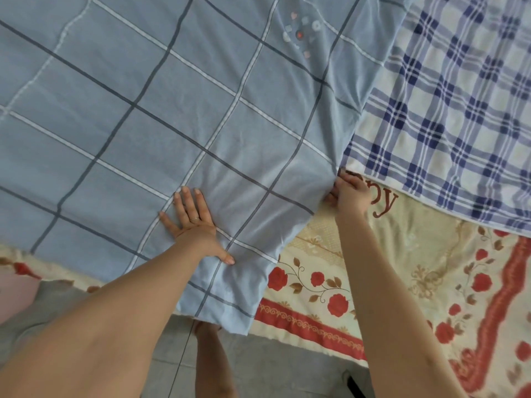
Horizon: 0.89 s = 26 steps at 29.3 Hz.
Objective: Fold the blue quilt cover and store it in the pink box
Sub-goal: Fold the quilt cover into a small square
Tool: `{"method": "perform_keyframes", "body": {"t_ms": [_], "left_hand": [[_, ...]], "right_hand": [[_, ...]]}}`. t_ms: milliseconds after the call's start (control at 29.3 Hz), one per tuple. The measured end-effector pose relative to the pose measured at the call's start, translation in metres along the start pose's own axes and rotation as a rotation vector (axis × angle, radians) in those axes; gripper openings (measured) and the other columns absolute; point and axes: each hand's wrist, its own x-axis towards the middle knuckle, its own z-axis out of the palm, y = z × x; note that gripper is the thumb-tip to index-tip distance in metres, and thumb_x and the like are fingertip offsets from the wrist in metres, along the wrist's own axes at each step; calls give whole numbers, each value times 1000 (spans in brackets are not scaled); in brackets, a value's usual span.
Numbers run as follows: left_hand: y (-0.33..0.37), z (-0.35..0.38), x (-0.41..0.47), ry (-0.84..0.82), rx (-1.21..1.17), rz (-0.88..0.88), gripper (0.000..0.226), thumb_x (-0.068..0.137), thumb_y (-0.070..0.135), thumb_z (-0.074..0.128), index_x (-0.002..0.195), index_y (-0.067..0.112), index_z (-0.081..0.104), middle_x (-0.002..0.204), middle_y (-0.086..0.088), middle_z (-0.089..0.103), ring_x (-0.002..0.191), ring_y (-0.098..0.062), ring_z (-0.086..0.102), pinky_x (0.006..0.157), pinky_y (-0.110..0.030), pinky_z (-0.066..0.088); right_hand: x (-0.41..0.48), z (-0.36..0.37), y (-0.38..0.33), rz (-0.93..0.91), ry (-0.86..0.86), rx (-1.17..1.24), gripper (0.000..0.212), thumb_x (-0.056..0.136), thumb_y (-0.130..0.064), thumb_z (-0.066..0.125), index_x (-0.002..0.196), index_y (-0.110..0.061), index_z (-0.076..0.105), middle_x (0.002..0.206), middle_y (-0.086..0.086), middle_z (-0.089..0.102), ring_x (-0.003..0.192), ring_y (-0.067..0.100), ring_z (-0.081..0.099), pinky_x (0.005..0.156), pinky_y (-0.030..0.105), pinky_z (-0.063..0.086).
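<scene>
Now we are spreading the blue quilt cover (143,110) across the upper left and centre of the frame, over a rose-patterned blanket (402,268) and beside a plaid sheet (459,110) at upper right. Our left hand (192,222) is pressing flat on it, fingers spread, while our right hand (352,193) is pinching its edge.

The one camera sits on the person's head and looks forward and steeply down from close above. Its wide lens takes in the blue quilt cover (143,110) ahead, the flowered blanket (402,268) at right and the tiled floor (258,369) along the bottom edge.
</scene>
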Motion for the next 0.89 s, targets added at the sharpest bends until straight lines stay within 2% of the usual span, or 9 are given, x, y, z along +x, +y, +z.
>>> {"method": "perform_keyframes", "body": {"t_ms": [137,308,376,444,547,649,752,820,888], "left_hand": [[-1,5,-2,23,-21,25,173,35,75,79,109,1,-59,108,-24,-66,121,-41,-50,101,-69,-14],[-7,9,0,161,-97,138,160,45,88,62,128,5,-47,135,-19,-53,127,-35,-47,101,-67,-17],[-20,28,3,353,-203,288,132,64,87,47,143,17,-31,148,-13,-39,136,-30,-37,104,-64,-19],[-32,68,4,553,-148,494,101,76,81,35,147,34,-20,153,-4,-32,139,-28,-33,102,-61,-23],[-26,145,-14,454,278,835,92,79,75,35,142,44,-25,151,0,-37,133,-29,-41,97,-71,-23],[-9,222,-47,133,487,1131,78,87,66,38,148,40,-2,150,3,-37,134,-23,-41,94,-69,-29],[5,253,-68,40,384,1214,58,94,46,45,146,25,32,160,1,-4,145,-18,-18,103,-65,-23],[11,249,-80,162,231,1215,43,92,27,52,134,18,50,152,-5,32,144,-23,18,115,-58,0],[8,233,-80,293,18,1225,33,84,15,55,116,15,63,123,-4,61,117,-24,54,105,-41,35]], "right_hand": [[-44,-2,23,-344,243,-259,40,90,-5,47,129,-17,48,120,-3,59,108,13,57,82,17,42],[-69,27,74,-1787,-535,-1306,52,89,-41,48,140,-29,44,144,2,47,133,34,41,106,64,27],[-32,11,77,-1701,-444,-1514,63,88,-58,50,145,-35,34,152,-3,35,139,35,32,104,70,25],[5,-23,69,-1229,-226,-1583,72,91,-67,34,151,-38,7,160,-6,1,146,35,6,107,72,4],[12,-52,55,-656,-44,-1360,66,95,-61,21,151,-37,-6,160,-6,-12,146,30,-12,109,68,-8],[-33,-38,74,-732,45,-1263,59,100,-41,26,154,-24,8,161,3,-2,147,30,-6,115,60,-4],[-91,-5,99,-1049,-122,-1327,63,98,-36,35,153,-22,7,161,7,1,147,33,-2,114,57,-8],[-125,13,121,-1340,-408,-1348,63,95,-38,43,152,-28,16,160,2,12,146,35,7,111,60,-5],[-128,25,132,-1545,-668,-1396,62,91,-36,48,149,-30,28,157,-1,24,144,35,19,112,61,5]]}}
